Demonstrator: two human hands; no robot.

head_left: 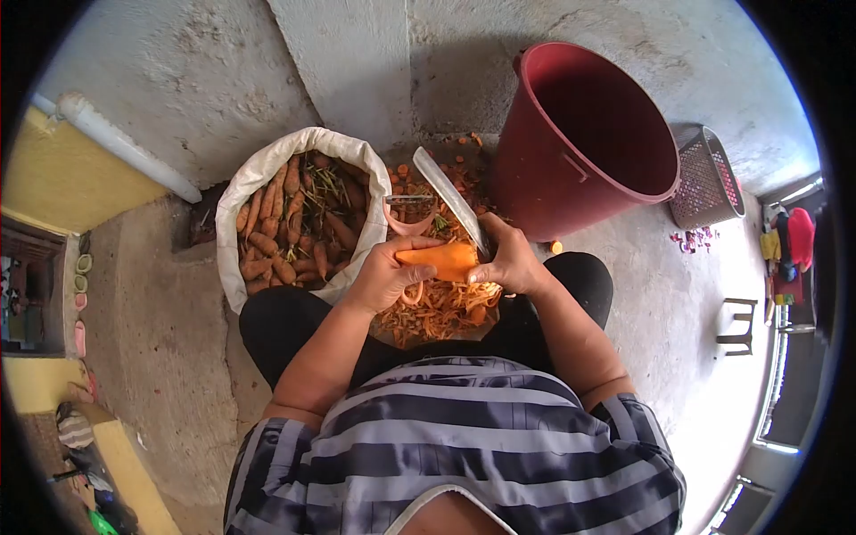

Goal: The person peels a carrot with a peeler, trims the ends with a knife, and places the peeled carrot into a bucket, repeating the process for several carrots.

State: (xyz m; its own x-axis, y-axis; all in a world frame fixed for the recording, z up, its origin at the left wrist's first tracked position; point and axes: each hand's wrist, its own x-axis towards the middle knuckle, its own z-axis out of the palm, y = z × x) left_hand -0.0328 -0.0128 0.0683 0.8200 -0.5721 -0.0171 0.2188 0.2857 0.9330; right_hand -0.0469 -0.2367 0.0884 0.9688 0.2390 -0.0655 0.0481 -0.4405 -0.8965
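Head view: a white woven sack of unpeeled carrots [267, 169] crowds the left and a dark red plastic bucket [580, 152] the right, with a narrow gap between. The left hand [383, 275] clasps a smooth peeled orange carrot [439, 260] level over a heap of orange peelings [437, 310]. The right hand [514, 263] grips a long steel-bladed knife [448, 198].

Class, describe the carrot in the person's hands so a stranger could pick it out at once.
Find the big red bucket, then look lower left to the two hands above the peelings. The carrot lies between the left hand and the right hand, which holds a long knife. Unlike the muddy carrots in the white sack, it is bright, clean orange.
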